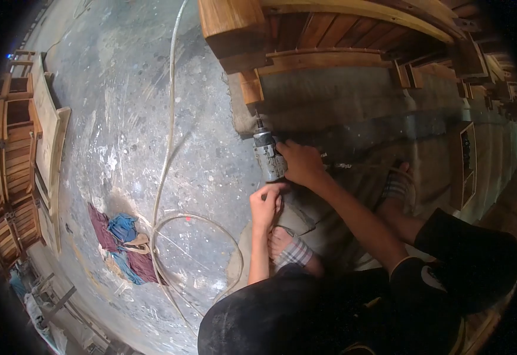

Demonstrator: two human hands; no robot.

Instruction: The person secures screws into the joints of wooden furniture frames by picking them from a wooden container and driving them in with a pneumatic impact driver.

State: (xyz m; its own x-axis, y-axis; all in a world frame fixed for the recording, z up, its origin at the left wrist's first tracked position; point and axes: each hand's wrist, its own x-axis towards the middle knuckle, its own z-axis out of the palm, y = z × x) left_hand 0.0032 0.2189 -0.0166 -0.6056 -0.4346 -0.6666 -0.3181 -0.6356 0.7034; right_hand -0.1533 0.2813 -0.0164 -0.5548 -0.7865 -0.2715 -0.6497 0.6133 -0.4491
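My right hand [303, 164] is wrapped around the grip of a grey and black power drill [268, 158]. The drill's bit points up the view, its tip right at the end of a wooden leg [251, 86] of a brown wooden piece of furniture [329, 35]. Just behind the drill's rear end is my left hand [266, 204], with its fingers curled in and the thumb lying across toward the tool. What the left fingers hold, if anything, is hidden.
A pale hose [172, 106] runs down the paint-spotted concrete floor [122, 118] and coils beside my left foot. Crumpled red and blue rags [125, 239] lie left of it. Slatted wooden furniture [16, 171] stands along the left, and brown sheeting [341, 97] covers the floor at right.
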